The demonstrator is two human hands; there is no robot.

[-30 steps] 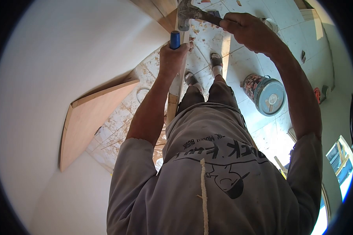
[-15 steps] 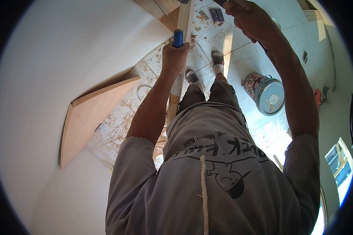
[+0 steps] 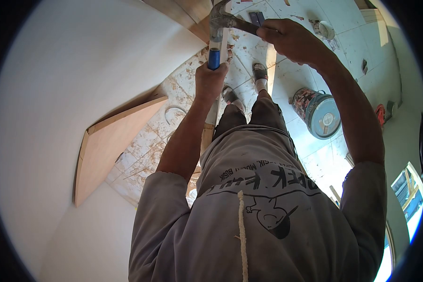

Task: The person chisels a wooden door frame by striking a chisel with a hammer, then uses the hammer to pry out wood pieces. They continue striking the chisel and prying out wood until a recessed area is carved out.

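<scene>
At the top centre of the frame, the left hand (image 3: 210, 79) is wrapped tight round the blue-handled chisel (image 3: 214, 58), pressing it to the narrow wooden batten (image 3: 207, 134). The right hand (image 3: 289, 40) is clenched on the hammer (image 3: 218, 21), its head just above the blue butt. Small target, that: an off-centre blow could glance onto the left knuckles right beneath, or kick the chisel sideways off the thin batten towards the shoes (image 3: 259, 73) below.
</scene>
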